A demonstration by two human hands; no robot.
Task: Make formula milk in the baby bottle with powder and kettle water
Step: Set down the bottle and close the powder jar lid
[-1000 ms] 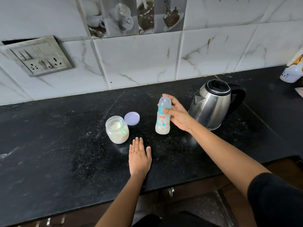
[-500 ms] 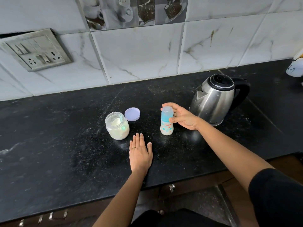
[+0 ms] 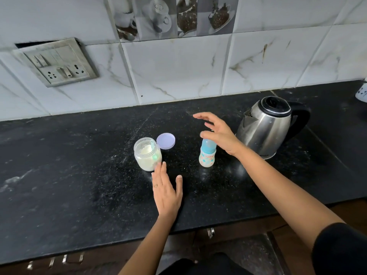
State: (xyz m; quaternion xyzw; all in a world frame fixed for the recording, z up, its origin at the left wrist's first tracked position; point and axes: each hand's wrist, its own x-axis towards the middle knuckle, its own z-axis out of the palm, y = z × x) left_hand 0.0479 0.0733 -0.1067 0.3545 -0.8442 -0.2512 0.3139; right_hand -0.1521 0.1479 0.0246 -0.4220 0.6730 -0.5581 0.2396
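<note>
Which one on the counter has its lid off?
The powder jar: its purple lid lies beside it. The baby bottle has its blue top on, and the kettle is closed.

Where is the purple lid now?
Head view, centre: purple lid lies on the counter, just behind the powder jar, left of the baby bottle.

A black speckled stone surface (image 3: 79,185) runs below white marble-veined wall tiles (image 3: 178,72). Above them is a strip of picture tiles (image 3: 174,16) showing coffee cups and beans. A grey switch-and-socket panel (image 3: 57,62) sits tilted on the wall at left. A white spotted object (image 3: 362,94) is cut off at the right edge. Metal cabinet handles (image 3: 210,233) show under the front edge.
</note>
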